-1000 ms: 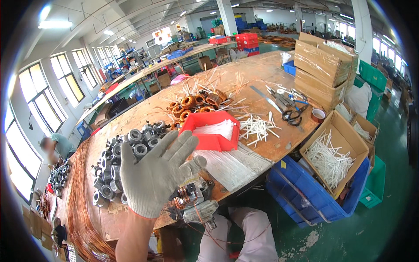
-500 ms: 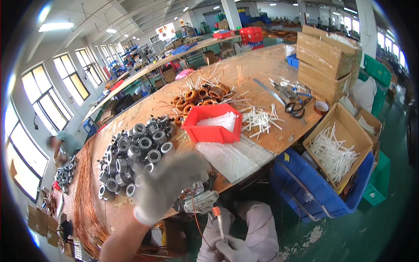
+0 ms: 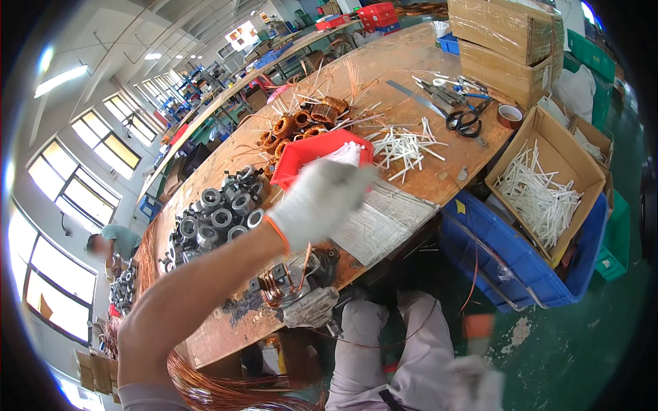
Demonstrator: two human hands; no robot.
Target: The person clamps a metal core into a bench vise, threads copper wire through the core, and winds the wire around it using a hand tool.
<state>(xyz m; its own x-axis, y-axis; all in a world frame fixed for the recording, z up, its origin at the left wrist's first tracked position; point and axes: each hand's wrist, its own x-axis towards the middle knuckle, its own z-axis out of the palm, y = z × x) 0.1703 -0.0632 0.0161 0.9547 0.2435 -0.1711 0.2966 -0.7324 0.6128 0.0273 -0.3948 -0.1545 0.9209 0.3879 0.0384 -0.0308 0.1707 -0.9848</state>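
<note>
My left hand (image 3: 325, 198), in a white glove with an orange cuff, reaches over the near side of a red bin (image 3: 296, 156). Its fingers are smeared by motion. Thin white pieces (image 3: 348, 152) lie inside the bin. Low on the right, my gloved right hand (image 3: 476, 385) is blurred beside my leg, gripping an orange-ended tool (image 3: 478, 326). Below my left forearm, at the table edge, a copper winding (image 3: 273, 291) sits by a clamp-like fixture partly wrapped in pale cloth (image 3: 312, 308). A copper wire (image 3: 384, 344) trails from there across my lap.
Grey ring cores (image 3: 221, 218) are heaped on the left, wound copper coils (image 3: 284, 127) behind the bin. White tubes (image 3: 408, 145), scissors (image 3: 465, 123) and a tape roll (image 3: 508, 116) lie rightward. A carton of tubes (image 3: 541, 195) rests on a blue crate (image 3: 493, 253). Another person (image 3: 120, 240) works far left.
My left hand has moved up and right, from beside the ring cores to the red bin. My right hand has swung right with the orange-ended tool, away from the fixture. The view has shifted.
</note>
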